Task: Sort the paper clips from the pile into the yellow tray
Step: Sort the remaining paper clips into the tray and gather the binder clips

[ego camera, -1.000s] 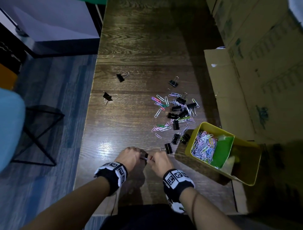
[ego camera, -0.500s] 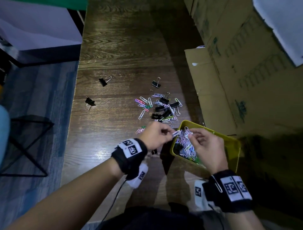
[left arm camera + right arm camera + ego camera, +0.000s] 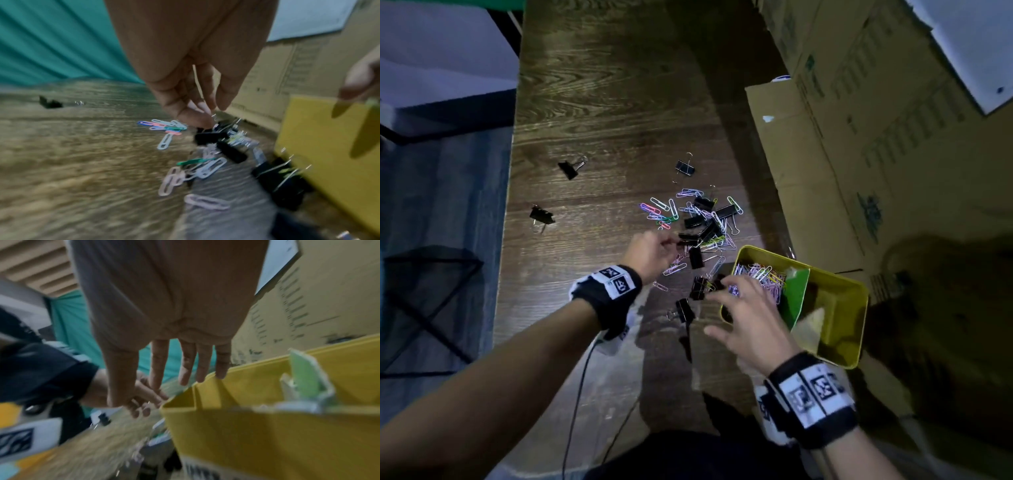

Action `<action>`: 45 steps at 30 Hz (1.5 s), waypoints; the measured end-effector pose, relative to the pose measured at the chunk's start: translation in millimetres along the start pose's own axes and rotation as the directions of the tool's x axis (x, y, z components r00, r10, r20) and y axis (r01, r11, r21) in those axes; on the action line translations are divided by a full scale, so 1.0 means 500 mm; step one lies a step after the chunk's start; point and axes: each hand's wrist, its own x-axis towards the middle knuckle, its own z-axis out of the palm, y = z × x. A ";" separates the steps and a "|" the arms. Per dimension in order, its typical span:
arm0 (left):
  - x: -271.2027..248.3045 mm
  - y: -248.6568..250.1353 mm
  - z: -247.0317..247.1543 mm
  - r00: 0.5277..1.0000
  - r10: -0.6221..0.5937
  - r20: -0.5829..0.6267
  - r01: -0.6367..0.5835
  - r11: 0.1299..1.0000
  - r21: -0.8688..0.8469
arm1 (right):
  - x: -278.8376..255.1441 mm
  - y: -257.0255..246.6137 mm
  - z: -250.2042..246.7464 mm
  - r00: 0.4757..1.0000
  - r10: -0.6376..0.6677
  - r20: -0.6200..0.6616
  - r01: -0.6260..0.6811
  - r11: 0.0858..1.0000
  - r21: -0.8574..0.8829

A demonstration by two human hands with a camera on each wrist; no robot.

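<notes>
Glossy wood-grain table (image 3: 599,102), matt cardboard boxes (image 3: 859,137).

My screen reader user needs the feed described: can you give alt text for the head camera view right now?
Left hand reaches with curled fingers into a pile of coloured paper clips and black binder clips on a dark wooden table. Right hand hovers open at the near edge of the yellow tray, which already holds many paper clips.
</notes>
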 end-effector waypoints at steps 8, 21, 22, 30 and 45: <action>0.083 -0.034 0.036 0.977 0.165 0.134 -0.188 0.965 0.183 | 0.015 0.051 0.032 0.994 -0.067 -0.084 0.067 0.998 -0.011; 0.186 -0.071 -0.102 0.963 0.180 -0.200 -0.156 0.979 0.130 | 0.065 0.037 -0.013 0.925 0.073 -0.373 -0.110 0.991 -0.077; 0.202 -0.081 -0.116 0.965 0.138 -0.224 -0.108 0.984 0.141 | 0.077 0.014 -0.011 0.940 0.047 -0.339 -0.070 0.996 -0.054; 0.264 -0.149 -0.098 0.937 0.176 -0.302 -0.115 0.971 0.210 | 0.221 -0.025 0.057 0.993 0.108 0.054 -0.104 0.993 -0.062; 0.072 -0.198 0.087 0.918 0.327 0.225 -0.391 0.839 0.378 | 0.224 0.030 0.079 0.937 0.333 -0.108 -0.344 0.932 -0.115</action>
